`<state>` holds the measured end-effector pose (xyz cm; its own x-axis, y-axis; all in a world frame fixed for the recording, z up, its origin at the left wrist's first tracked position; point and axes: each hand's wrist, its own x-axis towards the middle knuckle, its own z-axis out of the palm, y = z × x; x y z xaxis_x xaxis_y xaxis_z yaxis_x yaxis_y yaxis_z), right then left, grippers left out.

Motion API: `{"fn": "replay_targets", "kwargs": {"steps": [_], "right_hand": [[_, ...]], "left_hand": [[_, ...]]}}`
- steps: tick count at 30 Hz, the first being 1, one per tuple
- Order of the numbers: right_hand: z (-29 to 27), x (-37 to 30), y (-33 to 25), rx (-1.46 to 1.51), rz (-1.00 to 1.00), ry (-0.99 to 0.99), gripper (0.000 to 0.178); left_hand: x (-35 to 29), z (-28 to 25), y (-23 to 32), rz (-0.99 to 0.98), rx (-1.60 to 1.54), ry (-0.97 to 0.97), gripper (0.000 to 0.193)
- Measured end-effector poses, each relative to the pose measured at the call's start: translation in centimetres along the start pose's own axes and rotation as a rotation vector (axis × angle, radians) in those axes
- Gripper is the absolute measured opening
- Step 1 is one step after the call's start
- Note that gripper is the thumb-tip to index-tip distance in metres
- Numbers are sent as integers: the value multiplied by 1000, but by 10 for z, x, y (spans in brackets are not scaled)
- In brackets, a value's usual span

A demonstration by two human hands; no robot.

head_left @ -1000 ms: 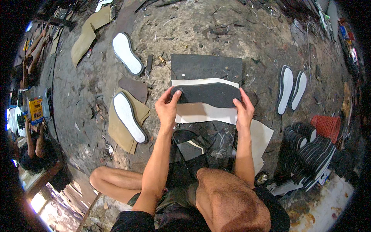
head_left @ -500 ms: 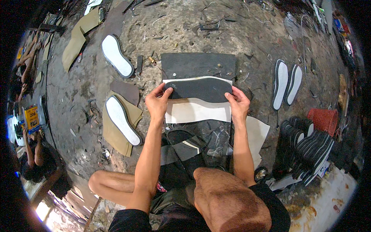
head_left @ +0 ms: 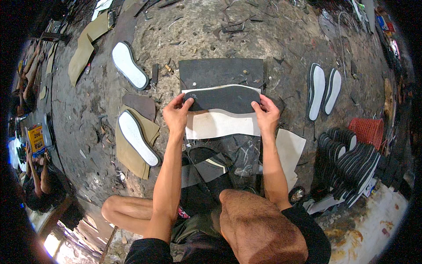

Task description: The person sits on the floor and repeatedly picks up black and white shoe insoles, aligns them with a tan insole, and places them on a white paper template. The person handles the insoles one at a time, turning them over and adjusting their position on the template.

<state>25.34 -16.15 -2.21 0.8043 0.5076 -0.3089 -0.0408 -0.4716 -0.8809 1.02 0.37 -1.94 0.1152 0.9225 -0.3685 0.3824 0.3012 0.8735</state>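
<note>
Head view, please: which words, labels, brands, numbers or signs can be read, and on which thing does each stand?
Yellow packet, left edge: a large dark number and smaller print; I do not copy them out, and the smaller print is too blurred anyway.
Dark sole between the left hand and right hand: no readable lettering.
Elsewhere: nothing I can read.

I'm looking at a flat black foot-shaped sole (head_left: 222, 99) over a cut white sheet (head_left: 222, 124), two white-topped soles (head_left: 138, 137) lying left, red mesh basket (head_left: 368, 131) sitting off right.
</note>
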Motion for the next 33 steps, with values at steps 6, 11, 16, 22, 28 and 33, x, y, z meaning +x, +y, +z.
{"fn": "replay_targets", "kwargs": {"steps": [6,11,16,22,28,33], "right_hand": [[-2,-22,-12,-594,-190,194,62],[-2,-63,-22,-112,-226,63,50],[-42,-118,-115,391,-462,-1060,42],[31,-74,-201,-57,-997,-476,57],[48,-74,-232,-168,-1149,-585,33],[14,-109,-229,-155,-1442,-567,20]], "left_hand": [[-9,7,-4,202,93,61,37],[-27,-12,1,-83,-379,40,38],[-21,-59,55,-443,-1055,190,53],[-34,-56,126,-110,-1728,-592,51],[-42,-60,147,-48,-1674,-707,49],[-62,-59,154,90,-1667,-772,42]]}}
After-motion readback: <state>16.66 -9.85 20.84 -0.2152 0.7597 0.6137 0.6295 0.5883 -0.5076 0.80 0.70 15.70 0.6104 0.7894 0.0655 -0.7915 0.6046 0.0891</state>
